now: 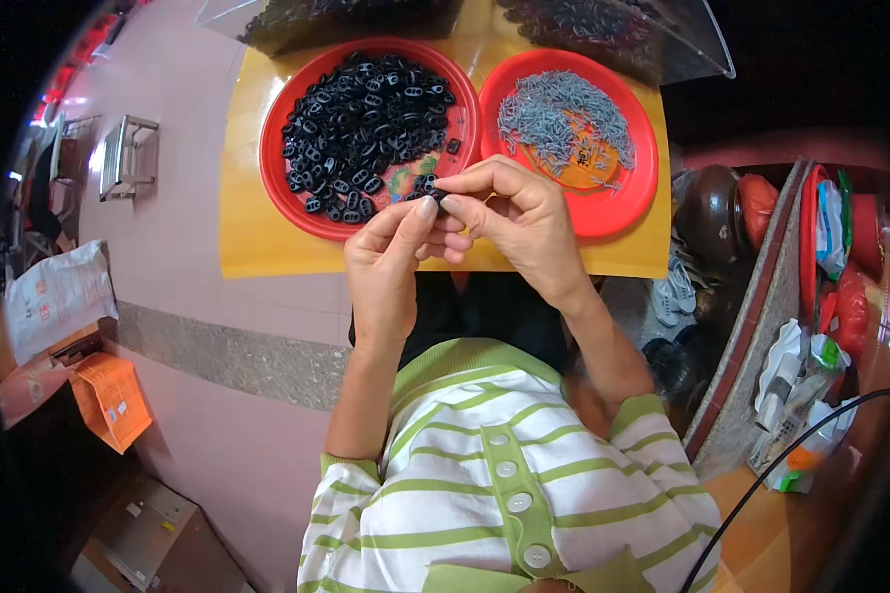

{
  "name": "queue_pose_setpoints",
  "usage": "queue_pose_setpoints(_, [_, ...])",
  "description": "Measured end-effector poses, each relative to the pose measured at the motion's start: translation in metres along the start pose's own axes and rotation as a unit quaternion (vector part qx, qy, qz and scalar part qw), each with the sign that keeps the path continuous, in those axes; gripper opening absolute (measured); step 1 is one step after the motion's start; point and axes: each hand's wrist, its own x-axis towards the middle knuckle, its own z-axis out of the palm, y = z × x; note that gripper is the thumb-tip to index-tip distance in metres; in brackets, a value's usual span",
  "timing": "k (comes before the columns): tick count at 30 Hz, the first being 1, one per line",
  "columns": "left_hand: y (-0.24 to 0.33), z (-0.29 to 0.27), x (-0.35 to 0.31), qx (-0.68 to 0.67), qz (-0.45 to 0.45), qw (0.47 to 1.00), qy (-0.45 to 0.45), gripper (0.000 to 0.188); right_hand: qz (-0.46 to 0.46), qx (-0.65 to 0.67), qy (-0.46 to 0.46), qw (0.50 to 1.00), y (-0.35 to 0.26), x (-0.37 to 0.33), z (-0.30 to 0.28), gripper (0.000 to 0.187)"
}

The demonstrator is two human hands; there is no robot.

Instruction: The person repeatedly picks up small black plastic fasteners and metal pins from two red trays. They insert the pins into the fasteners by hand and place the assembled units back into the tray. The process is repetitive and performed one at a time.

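My left hand [391, 259] and my right hand [526, 225] meet over the near edge of the yellow tabletop. Between their fingertips they pinch a small black plastic piece [437, 194], mostly covered by the fingers. A red round tray [273, 163] behind my left hand is heaped with black two-holed plastic pieces [366, 124]. Beside it, behind my right hand, a second red tray [646, 163] holds a pile of small grey screws [564, 111]. Whether a screw is also between my fingers is hidden.
Clear bins [682, 40] of dark parts stand at the table's back. The yellow tabletop [242, 212] ends just before my lap. A stone-edged ledge [752, 306] with packets lies to the right. A metal stool [127, 158] and an orange bag [112, 400] are on the left.
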Motion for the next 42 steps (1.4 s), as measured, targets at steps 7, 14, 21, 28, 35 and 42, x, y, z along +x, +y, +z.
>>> queue_pose_setpoints(7, [-0.011, -0.003, 0.0, -0.089, -0.019, 0.996, 0.017, 0.019, -0.074, -0.145, 0.025, 0.986, -0.01, -0.005, 0.007, 0.029])
queue_pose_setpoints(14, [-0.013, 0.0, -0.004, -0.089, -0.037, 0.995, 0.014, 0.019, -0.132, -0.193, 0.013, 0.972, -0.008, -0.008, 0.002, 0.03])
queue_pose_setpoints(21, [-0.014, 0.001, -0.007, -0.091, -0.02, 0.996, -0.003, 0.017, -0.126, -0.183, 0.011, 0.975, -0.007, -0.01, 0.0, 0.03])
queue_pose_setpoints(28, [-0.016, 0.014, -0.012, -0.065, 0.096, 0.993, 0.006, 0.021, -0.071, -0.078, 0.009, 0.994, -0.004, -0.01, -0.003, 0.026])
queue_pose_setpoints(35, [-0.023, 0.003, -0.014, -0.001, 0.132, 0.991, 0.007, 0.015, -0.039, -0.052, -0.034, 0.997, -0.006, -0.011, -0.007, 0.027])
queue_pose_setpoints(42, [-0.016, -0.005, -0.012, 0.001, 0.077, 0.997, 0.006, 0.012, -0.081, -0.127, -0.033, 0.988, -0.008, -0.01, -0.006, 0.03])
